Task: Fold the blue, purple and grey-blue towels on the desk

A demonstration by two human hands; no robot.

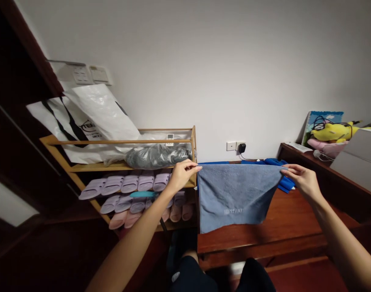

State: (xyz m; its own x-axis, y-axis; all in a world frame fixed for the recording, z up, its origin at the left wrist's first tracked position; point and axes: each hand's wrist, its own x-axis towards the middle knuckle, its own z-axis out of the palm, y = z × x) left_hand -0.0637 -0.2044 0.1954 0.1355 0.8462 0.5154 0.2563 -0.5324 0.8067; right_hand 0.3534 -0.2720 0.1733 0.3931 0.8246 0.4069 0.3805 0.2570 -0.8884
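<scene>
A blue-grey towel [234, 190] with pale embroidered lettering near its lower edge hangs stretched between my two hands. My left hand [183, 173] pinches its upper left corner between thumb and fingers. The upper right corner is pinched by my right hand [302, 178]. Below and behind the towel is a reddish-brown wooden bench top [297, 215]; the lower edge hangs close over it, and I cannot tell whether it touches. Some bright blue cloth [285, 184] lies on the wood behind the towel, partly hidden by it.
Left stands a wooden shoe rack [64, 162] with several slippers [131, 182], white bags [103, 113] and a plastic-wrapped dark bundle [159, 156]. A black plug [242, 148] sits in the wall socket. At right, a raised ledge holds a yellow plush toy [334, 132] and white boxes [360, 158].
</scene>
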